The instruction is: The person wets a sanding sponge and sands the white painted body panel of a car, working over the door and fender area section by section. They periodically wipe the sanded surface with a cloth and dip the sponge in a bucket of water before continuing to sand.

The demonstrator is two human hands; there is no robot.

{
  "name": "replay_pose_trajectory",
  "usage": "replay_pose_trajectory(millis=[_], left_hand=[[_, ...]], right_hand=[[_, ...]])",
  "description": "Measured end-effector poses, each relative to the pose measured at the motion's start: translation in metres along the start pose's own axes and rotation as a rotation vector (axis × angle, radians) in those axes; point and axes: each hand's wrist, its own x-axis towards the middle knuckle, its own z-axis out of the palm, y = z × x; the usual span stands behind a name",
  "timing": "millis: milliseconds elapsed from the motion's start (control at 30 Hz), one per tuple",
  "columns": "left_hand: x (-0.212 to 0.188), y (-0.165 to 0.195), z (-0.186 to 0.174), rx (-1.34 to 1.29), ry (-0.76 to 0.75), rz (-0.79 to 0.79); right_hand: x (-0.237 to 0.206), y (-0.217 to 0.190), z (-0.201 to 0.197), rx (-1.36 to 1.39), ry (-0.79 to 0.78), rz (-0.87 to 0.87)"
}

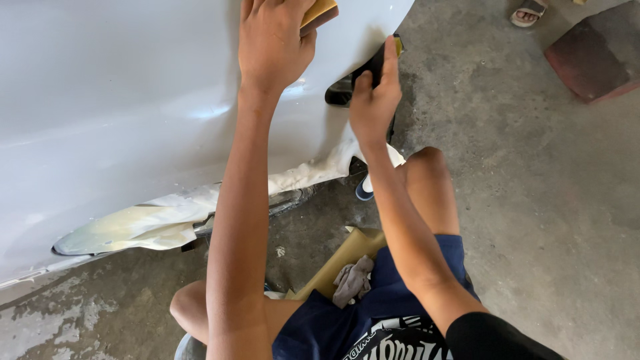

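A pale grey car body panel (113, 100) fills the upper left. My left hand (273, 40) presses a tan sanding pad (321, 12) flat against the panel near the top edge of the view. My right hand (375, 100) grips the panel's right edge, fingers wrapped over a black part with a yellow tip (373, 67). Both arms reach up from my crouched body in dark blue shorts.
White masking paper (160, 220) is taped along the panel's lower edge. A folded sheet of brown paper (347, 257) and a grey rag (353, 280) lie by my knees on the concrete floor. A reddish block (593, 57) and another person's sandalled foot (530, 10) are at top right.
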Motion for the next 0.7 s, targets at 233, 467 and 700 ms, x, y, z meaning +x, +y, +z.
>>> replay_pose_trajectory(millis=[233,467,700], left_hand=[[-0.002,-0.002,0.002,-0.008,-0.014,-0.013],[-0.001,-0.001,0.001,-0.001,0.025,0.013],[-0.004,-0.002,0.001,0.003,0.008,0.014]], right_hand=[[-0.038,-0.048,0.024,-0.003,0.036,0.086],[-0.065,-0.063,0.042,0.032,0.047,0.028],[-0.069,-0.069,0.018,-0.218,-0.176,-0.019]])
